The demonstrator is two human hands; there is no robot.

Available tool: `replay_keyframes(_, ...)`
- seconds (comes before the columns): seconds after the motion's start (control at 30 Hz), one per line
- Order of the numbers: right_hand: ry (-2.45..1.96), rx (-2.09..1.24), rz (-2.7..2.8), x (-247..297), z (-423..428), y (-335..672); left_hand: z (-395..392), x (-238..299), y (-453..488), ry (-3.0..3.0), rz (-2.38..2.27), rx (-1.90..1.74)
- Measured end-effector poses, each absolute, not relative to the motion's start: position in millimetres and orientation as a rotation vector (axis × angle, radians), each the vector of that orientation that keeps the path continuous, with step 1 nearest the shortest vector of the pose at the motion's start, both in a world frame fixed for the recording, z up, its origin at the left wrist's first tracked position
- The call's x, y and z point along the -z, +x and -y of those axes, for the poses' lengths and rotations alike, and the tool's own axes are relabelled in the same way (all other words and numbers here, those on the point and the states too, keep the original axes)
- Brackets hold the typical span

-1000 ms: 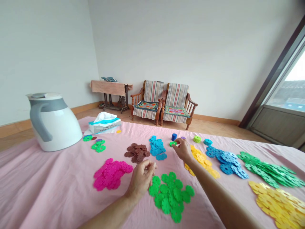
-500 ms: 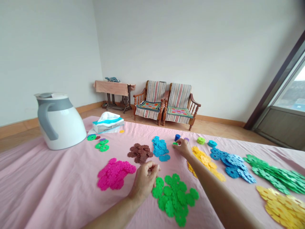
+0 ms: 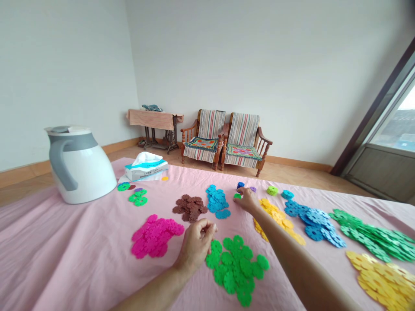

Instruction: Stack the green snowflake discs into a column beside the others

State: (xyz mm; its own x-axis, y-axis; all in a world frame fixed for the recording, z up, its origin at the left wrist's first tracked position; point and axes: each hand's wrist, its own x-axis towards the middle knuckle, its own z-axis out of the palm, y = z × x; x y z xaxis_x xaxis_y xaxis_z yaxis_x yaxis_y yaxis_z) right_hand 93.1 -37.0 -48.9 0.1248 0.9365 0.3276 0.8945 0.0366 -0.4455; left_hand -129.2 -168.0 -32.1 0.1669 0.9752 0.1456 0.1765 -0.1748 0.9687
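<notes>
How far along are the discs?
Done: discs sit in single-colour piles, like the magenta pile and brown pile. In hand: the right hand is at a small green disc beside a dark blue stack; the left hand is pinched, contents hidden. Remaining: small stacks at the far side.

You've got plain white walls (image 3: 227,65) and a wooden floor (image 3: 136,157) here — two striped wooden armchairs (image 3: 243,138) stand against the far wall beside a cloth-draped treadle table (image 3: 152,119), with daylight from the tall window (image 3: 394,123) on your right.
</notes>
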Motion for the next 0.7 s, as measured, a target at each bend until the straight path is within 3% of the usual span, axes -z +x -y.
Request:
replay_keyframes(0.47,-1.885,-0.146,1.823,31.6,43.5,86.4,166.6,34.0,-129.5,1.567,-1.162,-1.101)
replay_keyframes(0.7,-1.687,-0.297,2.001,10.6,100.0,73.9,165.9,33.4,-129.0,1.51,-1.178,-1.147)
